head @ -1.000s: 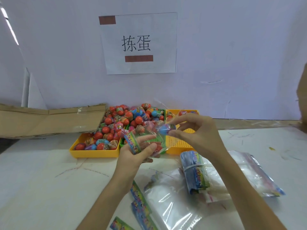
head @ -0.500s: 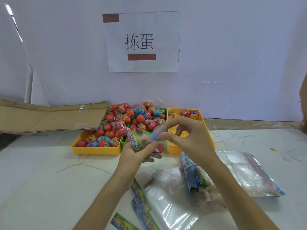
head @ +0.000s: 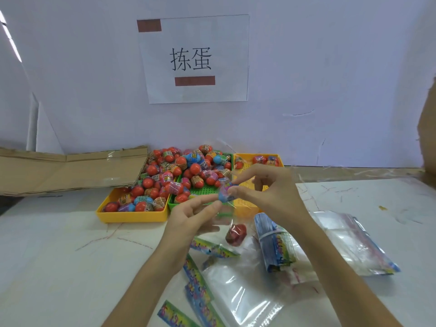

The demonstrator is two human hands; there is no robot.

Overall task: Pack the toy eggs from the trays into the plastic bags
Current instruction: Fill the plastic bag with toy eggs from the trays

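A white table [head: 59, 267] is seen, with three trays at its far side. The left yellow tray [head: 132, 214] and the green tray [head: 188, 192] are heaped with toy eggs [head: 174, 171]; only a few are left in the right yellow tray [head: 257, 156]. Spare clear bags [head: 238, 293] and a banded bundle of header cards [head: 273, 241] lie nearer. A clear plastic bag [head: 232, 220] is held by the left hand [head: 191, 220], its fingers half curled at the mouth, a red egg [head: 236, 233] hanging inside. A blue egg [head: 224, 193] is pinched by thumb and forefinger of the right hand [head: 271, 197] at the bag's mouth. If the thin film is allowed to fold shut, the blue egg could probably catch on the rim and drop onto the table.
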